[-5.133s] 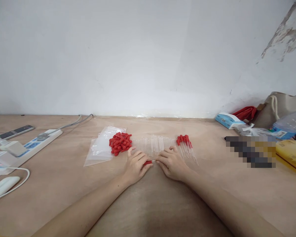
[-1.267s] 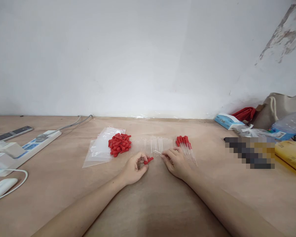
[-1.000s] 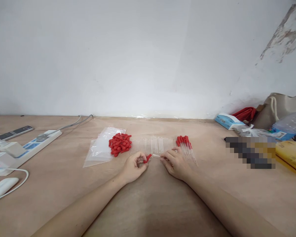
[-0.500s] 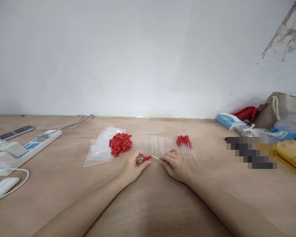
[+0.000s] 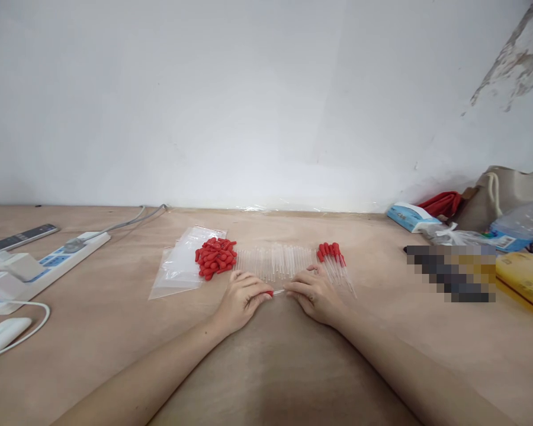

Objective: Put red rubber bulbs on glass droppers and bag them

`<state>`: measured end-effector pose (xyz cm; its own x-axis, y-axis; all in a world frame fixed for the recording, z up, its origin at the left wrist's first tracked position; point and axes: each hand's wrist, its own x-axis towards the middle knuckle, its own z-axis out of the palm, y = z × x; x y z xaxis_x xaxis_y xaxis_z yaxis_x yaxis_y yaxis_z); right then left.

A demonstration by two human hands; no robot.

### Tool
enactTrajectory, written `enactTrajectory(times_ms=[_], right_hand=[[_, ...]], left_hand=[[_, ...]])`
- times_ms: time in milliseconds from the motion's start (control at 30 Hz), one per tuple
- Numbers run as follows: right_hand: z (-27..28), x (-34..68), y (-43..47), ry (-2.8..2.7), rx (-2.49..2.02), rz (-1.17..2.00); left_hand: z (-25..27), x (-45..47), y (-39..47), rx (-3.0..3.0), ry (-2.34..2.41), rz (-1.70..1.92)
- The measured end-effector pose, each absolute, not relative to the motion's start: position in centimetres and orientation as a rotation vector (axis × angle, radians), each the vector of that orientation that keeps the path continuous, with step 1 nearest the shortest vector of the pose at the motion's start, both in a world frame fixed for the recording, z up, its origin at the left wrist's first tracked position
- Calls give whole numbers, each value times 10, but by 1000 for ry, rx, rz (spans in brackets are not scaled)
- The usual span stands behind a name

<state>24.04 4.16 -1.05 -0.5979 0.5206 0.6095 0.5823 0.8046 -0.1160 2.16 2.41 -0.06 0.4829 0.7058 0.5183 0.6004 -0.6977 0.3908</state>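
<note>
My left hand (image 5: 244, 299) is closed around a red rubber dropper bulb (image 5: 270, 293), of which only the open end shows. A thin clear glass dropper tube (image 5: 279, 291) runs from that end to the fingertips of my right hand (image 5: 313, 293), which pinch it. Tube and bulb lie in line and appear to meet. Behind my hands is a row of clear glass tubes (image 5: 275, 260). A heap of red bulbs (image 5: 215, 259) lies left of the row. To its right rest several droppers with red bulbs fitted (image 5: 331, 253), their tips toward me.
Clear plastic bags (image 5: 171, 275) lie partly under the bulb heap. On the left are a white power strip (image 5: 66, 263) with cables and a dark remote (image 5: 24, 238). A blue packet (image 5: 411, 217), a plastic bottle (image 5: 526, 219) and a yellow pack (image 5: 524, 275) sit right. A wall stands behind.
My left fingers have closed further over the bulb, covering most of it. The tube between my hands now shows a shorter stretch and lies nearly level. My right hand has hardly moved.
</note>
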Motion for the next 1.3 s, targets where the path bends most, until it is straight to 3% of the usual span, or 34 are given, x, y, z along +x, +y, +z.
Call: enactTrajectory(times_ms=[533, 867, 967, 1167, 1300], right_hand=[[-13, 229, 35, -2327, -817, -140], [11, 226, 35, -2492, -887, -330], [18, 240, 44, -2431, -1101, -290], [17, 288, 78, -1748, -1921, -72], [13, 304, 85, -1684, -2080, -59]], left_hand=[[0, 24, 20, 2733, 1180, 974], [-2, 22, 28, 2724, 1303, 995], [-4, 19, 29, 2623, 1360, 1052], [-6, 19, 27, 2554, 1295, 905], [-6, 19, 28, 2544, 1291, 858]])
